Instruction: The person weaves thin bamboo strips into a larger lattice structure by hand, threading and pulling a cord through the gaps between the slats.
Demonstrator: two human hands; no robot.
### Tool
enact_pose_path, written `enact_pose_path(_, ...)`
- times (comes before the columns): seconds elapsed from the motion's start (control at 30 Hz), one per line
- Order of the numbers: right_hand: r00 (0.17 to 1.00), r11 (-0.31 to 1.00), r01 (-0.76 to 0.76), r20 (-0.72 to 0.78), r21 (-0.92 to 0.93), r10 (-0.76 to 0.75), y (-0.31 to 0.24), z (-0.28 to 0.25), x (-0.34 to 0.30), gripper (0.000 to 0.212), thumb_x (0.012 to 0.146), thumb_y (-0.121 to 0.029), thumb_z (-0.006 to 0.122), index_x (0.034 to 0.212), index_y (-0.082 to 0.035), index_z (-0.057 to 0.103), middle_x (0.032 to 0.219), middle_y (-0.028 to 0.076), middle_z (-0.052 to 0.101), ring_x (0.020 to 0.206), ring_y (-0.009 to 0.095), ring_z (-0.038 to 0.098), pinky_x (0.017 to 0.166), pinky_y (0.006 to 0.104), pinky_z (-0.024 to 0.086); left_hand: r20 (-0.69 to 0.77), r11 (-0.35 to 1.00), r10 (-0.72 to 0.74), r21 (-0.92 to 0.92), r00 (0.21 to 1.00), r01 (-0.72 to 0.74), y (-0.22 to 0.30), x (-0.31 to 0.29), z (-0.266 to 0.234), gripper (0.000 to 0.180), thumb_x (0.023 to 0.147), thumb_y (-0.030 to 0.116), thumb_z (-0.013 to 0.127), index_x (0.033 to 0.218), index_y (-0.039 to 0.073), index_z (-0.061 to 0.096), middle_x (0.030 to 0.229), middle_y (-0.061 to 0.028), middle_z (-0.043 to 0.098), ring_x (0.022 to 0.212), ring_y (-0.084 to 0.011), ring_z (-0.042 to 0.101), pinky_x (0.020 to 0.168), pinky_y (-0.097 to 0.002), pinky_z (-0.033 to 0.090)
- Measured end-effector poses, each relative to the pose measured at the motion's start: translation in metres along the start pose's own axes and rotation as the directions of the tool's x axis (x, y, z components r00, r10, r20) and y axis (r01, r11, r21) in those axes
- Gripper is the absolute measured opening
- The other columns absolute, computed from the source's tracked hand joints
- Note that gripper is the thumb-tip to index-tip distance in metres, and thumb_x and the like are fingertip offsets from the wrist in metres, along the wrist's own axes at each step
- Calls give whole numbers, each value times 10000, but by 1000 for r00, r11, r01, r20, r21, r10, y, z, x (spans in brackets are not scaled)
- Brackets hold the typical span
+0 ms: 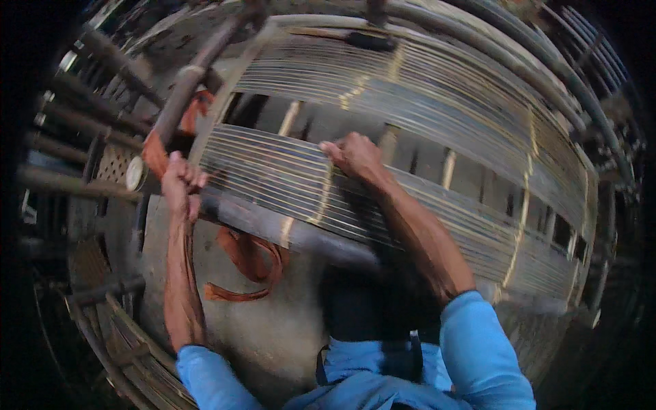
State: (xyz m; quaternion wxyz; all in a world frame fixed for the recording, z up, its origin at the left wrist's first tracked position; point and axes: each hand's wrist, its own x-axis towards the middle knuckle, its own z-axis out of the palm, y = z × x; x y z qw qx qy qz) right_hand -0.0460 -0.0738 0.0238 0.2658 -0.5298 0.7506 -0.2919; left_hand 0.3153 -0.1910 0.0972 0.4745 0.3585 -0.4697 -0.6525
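In front of me lies a slatted panel (pixel 266 160) of thin parallel strips, bound across with yellowish cord (pixel 526 184). My left hand (pixel 181 183) is closed at its left corner, gripping an orange cloth-like strip (pixel 156 156) that runs up beside a pole. More orange strip hangs looped (pixel 249 263) below the near rail (pixel 294 229). My right hand (pixel 355 157), fingers curled in, is at the far edge of the nearest band of slats, by a long gap; what it holds is hidden. Some blur softens both hands.
A dark-handled tool (pixel 371 42) lies on the panel's far part. At left stand poles (pixel 181 102) and a woven piece (pixel 116 164) with a pale round object (pixel 135 174). A bamboo structure (pixel 130 348) occupies the lower left. Thick poles (pixel 506 61) run along the far side.
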Motion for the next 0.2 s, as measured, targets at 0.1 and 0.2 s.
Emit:
enact_pose_path(0.1,999,995,45,16,90,-46,14,-3,-15,382,950,-443,670,1023,-93,803,903,216,748,915,386,727,831,474,568,-207,993,-113,21,972,119,-19,-9,-8,429,1070,319,551,705,138,418,638,20,371,575,-145,387,712,-341,462)
enact_pose_path(0.2,885,914,381,-340,141,-317,34,-35,-48,339,936,-408,707,1076,-113,797,997,192,758,989,339,732,880,462,565,-286,901,-57,398,956,173,-26,-17,-26,401,1053,292,590,739,45,562,729,-79,616,695,-206,605,832,-359,521)
